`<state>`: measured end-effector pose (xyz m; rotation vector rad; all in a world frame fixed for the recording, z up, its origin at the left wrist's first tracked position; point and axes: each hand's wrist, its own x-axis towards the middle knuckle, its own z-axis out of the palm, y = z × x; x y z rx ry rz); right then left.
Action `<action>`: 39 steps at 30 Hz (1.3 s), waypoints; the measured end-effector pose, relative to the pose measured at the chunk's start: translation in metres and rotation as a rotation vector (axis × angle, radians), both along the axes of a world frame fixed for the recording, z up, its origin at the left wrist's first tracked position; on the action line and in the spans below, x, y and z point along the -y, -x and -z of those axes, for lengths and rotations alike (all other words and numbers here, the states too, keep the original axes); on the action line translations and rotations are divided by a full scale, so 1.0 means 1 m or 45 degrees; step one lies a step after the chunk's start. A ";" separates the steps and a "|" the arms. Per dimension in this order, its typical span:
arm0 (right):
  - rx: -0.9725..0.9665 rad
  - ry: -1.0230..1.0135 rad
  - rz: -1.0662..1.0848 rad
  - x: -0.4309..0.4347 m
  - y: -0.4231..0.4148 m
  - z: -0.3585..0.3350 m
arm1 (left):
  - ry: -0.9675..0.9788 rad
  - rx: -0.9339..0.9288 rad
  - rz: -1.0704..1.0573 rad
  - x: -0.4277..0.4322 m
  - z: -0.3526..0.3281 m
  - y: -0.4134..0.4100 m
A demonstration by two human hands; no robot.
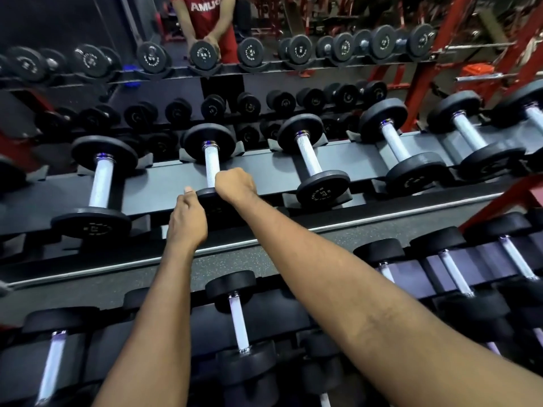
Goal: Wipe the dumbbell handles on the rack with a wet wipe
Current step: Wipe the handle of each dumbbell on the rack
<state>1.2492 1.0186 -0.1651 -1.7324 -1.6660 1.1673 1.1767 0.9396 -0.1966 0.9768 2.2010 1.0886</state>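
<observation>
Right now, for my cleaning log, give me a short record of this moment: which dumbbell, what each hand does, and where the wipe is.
shelf: grey upper tier of the rack
dumbbell handle: knurled, pale, pointing away from the person
right hand: fist curled round the handle's near end
left hand: grips the near head at its left edge
wet wipe: not visible; possibly inside the right fist
neighbours: left dumbbell and right dumbbell, untouched

A black-headed dumbbell [210, 139] with silver knurled handle [212, 167] lies cradled on the grey rack [264, 168].
</observation>
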 end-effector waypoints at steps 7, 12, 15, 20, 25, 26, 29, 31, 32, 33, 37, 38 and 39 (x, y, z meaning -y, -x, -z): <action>-0.011 -0.517 0.189 0.008 0.006 0.014 | 0.010 -0.002 -0.001 0.001 -0.002 -0.001; -0.151 -0.747 -0.239 -0.009 0.003 0.030 | 0.032 -0.005 -0.017 0.002 -0.004 -0.002; 0.091 -0.722 -0.542 -0.024 0.003 0.035 | 0.044 -0.018 -0.023 0.002 -0.003 -0.002; 0.339 -0.720 -0.939 -0.033 -0.001 0.013 | 0.048 -0.011 0.002 0.003 -0.001 0.000; -0.011 -0.888 -0.677 -0.027 -0.001 0.034 | 0.036 -0.025 0.014 0.004 -0.001 0.000; -0.004 -0.896 -0.680 -0.028 -0.002 0.035 | 0.035 -0.028 0.020 0.004 0.000 0.000; 0.150 -0.762 -0.833 -0.035 -0.001 0.028 | 0.029 -0.024 0.029 0.005 0.000 0.000; 0.199 -0.698 -0.865 -0.038 0.001 0.025 | 0.019 -0.022 0.030 0.005 0.000 0.000; 0.169 -0.716 -0.829 -0.036 0.001 0.026 | 0.016 -0.023 0.032 0.005 0.000 0.000; 0.121 -0.763 -0.771 -0.035 0.001 0.029 | 0.014 -0.023 0.033 0.005 0.000 0.000; -0.056 -0.879 -0.590 -0.031 -0.003 0.041 | 0.016 -0.021 0.035 0.005 0.001 0.000; -0.048 -0.854 -0.610 -0.031 -0.003 0.039 | 0.012 -0.018 0.033 0.004 0.001 0.000; -0.015 -0.799 -0.656 -0.031 -0.003 0.036 | 0.009 -0.018 0.032 0.004 0.001 0.000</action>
